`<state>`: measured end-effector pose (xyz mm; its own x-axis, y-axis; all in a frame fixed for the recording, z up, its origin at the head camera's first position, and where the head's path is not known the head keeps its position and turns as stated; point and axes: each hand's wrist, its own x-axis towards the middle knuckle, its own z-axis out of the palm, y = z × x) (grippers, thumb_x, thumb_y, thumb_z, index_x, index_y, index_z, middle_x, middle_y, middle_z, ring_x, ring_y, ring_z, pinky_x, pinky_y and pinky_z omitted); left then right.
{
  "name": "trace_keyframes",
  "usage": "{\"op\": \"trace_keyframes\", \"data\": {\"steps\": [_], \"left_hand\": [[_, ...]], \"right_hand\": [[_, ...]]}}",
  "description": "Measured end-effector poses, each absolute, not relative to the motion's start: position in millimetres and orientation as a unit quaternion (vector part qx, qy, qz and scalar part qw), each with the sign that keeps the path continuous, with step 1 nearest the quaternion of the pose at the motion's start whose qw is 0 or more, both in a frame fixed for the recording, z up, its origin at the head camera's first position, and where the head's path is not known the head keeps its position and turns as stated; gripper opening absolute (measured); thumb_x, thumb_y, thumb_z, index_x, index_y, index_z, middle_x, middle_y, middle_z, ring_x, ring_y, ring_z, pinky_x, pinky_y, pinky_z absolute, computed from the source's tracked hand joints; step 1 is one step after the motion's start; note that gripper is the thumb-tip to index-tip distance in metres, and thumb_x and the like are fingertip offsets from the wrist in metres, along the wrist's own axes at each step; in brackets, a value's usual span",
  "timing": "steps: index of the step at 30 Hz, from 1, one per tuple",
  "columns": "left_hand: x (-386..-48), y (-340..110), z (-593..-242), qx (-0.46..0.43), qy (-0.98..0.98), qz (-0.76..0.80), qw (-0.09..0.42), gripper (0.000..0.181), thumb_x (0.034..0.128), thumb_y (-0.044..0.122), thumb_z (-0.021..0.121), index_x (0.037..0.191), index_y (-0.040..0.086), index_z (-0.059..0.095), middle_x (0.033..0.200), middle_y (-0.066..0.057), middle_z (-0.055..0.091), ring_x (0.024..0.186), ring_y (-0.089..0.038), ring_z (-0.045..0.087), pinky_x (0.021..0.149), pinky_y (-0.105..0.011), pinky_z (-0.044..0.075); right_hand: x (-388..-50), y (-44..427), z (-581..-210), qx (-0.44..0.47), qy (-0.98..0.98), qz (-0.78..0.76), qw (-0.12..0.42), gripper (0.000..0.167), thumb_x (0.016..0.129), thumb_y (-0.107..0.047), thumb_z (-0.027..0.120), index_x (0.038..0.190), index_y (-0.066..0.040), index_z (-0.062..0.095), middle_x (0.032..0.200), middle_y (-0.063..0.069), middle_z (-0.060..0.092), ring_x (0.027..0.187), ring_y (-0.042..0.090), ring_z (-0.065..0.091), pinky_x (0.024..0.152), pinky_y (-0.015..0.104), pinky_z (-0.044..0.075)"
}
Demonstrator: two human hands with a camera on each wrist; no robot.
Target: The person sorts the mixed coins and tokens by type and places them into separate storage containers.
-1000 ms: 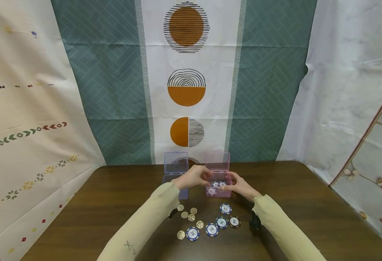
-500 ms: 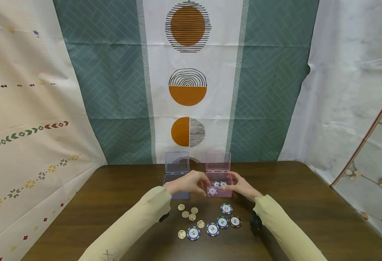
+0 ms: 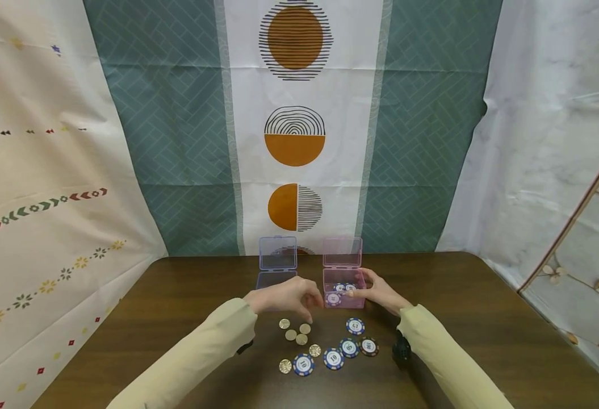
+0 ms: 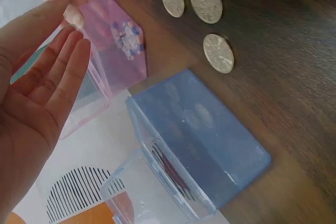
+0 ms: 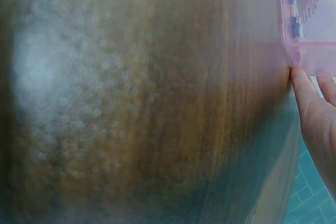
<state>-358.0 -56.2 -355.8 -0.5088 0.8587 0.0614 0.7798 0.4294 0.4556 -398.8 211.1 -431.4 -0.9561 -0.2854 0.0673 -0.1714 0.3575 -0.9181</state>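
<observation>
Left hand (image 3: 283, 295): my fingers loosely bent, thumb apart — holding nothing.
Right hand (image 3: 379, 292): my fingers grip the right side of the pink box (image 3: 352, 304).
Pink box: on the surface (image 3: 199, 284), lid up, few chips (image 3: 350, 287) in — partway, I'd judge.
Loose chips (image 3: 333, 358): five left out.
Coins (image 3: 315, 350): six left out.
Blue box (image 4: 231, 148): lid up, contents unclear.

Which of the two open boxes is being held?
The pink box: the right hand grips its side, whereas the left hand is clear of the blue box.
</observation>
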Motion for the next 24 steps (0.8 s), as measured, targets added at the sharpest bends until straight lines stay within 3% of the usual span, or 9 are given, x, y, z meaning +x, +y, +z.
{"op": "trace_keyframes", "data": {"steps": [8,24], "left_hand": [[-350,-60,-362,0.509,0.821,0.225,0.125,0.03,0.0698,0.003,0.077,0.098,0.003,0.065,0.09,0.0,0.058,0.079,-0.016,0.058,0.066,-0.018,0.045],[-340,-65,-383,0.55,0.804,0.171,0.145,0.033,0.0622,0.013,0.083,0.09,0.009,0.067,0.08,0.005,0.055,0.07,-0.01,0.056,0.06,-0.014,0.042]], "right_hand": [[-399,212,-431,-0.133,0.826,-0.545,0.056,0.078,0.077,-0.024,0.071,0.137,-0.002,0.027,0.136,0.019,0.032,0.118,0.036,0.035,0.094,0.052,0.027],[-396,210,-430,-0.132,0.828,-0.543,0.053,0.08,0.076,-0.027,0.072,0.137,-0.002,0.027,0.136,0.019,0.031,0.117,0.036,0.035,0.094,0.054,0.027]]}}
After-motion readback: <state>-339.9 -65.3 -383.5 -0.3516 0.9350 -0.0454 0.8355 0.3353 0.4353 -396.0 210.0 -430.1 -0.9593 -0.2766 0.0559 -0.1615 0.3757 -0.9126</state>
